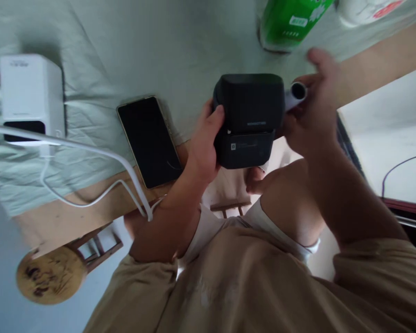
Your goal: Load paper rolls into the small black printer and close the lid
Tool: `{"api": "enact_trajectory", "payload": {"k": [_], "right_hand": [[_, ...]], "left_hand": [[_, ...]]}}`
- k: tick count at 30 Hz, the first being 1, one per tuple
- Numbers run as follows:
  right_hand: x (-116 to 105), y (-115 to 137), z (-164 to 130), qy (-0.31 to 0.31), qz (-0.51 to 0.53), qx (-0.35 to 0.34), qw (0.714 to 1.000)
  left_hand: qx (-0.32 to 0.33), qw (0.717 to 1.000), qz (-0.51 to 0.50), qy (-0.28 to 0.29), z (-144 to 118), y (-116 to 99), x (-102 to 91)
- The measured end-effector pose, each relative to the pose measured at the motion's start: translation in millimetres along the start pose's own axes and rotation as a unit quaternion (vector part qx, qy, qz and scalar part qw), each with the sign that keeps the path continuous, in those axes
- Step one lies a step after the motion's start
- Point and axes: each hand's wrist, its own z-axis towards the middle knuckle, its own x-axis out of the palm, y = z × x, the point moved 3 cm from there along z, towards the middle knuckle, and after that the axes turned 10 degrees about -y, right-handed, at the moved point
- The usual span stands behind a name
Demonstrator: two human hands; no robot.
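My left hand (201, 148) grips the left side of a small black boxy device (249, 118), with the thumb on its top edge. The device is held just off the near edge of the table, above my lap. At the device's right side, my right hand (315, 115) holds a white roll with a dark hollow core (296, 94). The roll touches or nearly touches the device's upper right corner. The right hand's fingers are blurred.
A dark-screened phone (149, 141) lies on the pale green cloth (131, 46) left of my hands. Further left stands a white box-shaped unit (31, 95) with a white cable (90, 150). A green bottle (287, 21) stands behind the device. A round wooden stool (50, 275) is at lower left.
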Motion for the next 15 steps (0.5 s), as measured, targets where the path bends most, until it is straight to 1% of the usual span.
{"api": "enact_trajectory", "payload": {"k": [1,2,3,4,5,6,7,8,9,10,11,12,13,14,15], "right_hand": [[-4.4,3.6,-1.4,-0.026,0.082,0.027,0.996],[-8.6,8.7,-3.6,-0.047,0.15,0.059,0.986],[-12.6,15.6,-6.9,-0.06,0.199,0.087,0.974],[-15.9,24.3,-11.1,-0.06,0.226,0.103,0.967],[-19.0,34.8,-16.0,-0.052,0.223,0.098,0.968],[-22.1,47.0,-21.2,-0.044,0.196,0.061,0.978],[-23.9,59.1,-26.8,-0.023,0.152,0.013,0.988],[-22.6,69.8,-32.6,0.029,0.104,-0.027,0.994],[-19.1,78.3,-38.1,0.098,0.057,-0.059,0.992],[-14.0,84.3,-43.0,0.173,0.013,-0.079,0.982],[-8.7,88.6,-46.3,0.234,-0.022,-0.096,0.967],[-3.8,92.2,-47.3,0.271,-0.051,-0.119,0.954],[0.7,95.6,-46.1,0.283,-0.076,-0.15,0.944],[4.5,99.1,-43.0,0.274,-0.097,-0.187,0.938],[7.5,102.5,-38.4,0.249,-0.116,-0.223,0.935]], "left_hand": [[0.005,1.0,-0.004,-0.001,-0.9,-1.6,1.2],[0.01,1.0,-0.006,-0.003,-1.6,-2.9,2.2],[0.012,1.0,-0.008,-0.005,-2.0,-3.6,2.8],[0.01,1.0,-0.012,-0.005,-2.1,-3.6,3.1],[0.004,1.0,-0.015,-0.005,-2.0,-3.1,3.1],[-0.005,1.0,-0.015,-0.007,-1.8,-2.1,2.7],[-0.013,1.0,-0.013,-0.011,-1.6,-1.0,2.0],[-0.017,1.0,-0.007,-0.017,-1.5,-0.1,1.0],[-0.015,1.0,0.002,-0.021,-1.6,0.4,0.3],[-0.008,1.0,0.013,-0.021,-1.8,0.4,-0.2],[0.006,0.999,0.027,-0.018,-2.3,-0.2,-0.3],[0.022,0.999,0.039,-0.013,-3.0,-1.0,-0.1],[0.036,0.998,0.051,-0.007,-3.8,-1.8,0.3],[0.045,0.997,0.059,-0.003,-4.5,-2.5,0.7],[0.048,0.997,0.061,-0.001,-5.2,-2.8,1.0]]}}
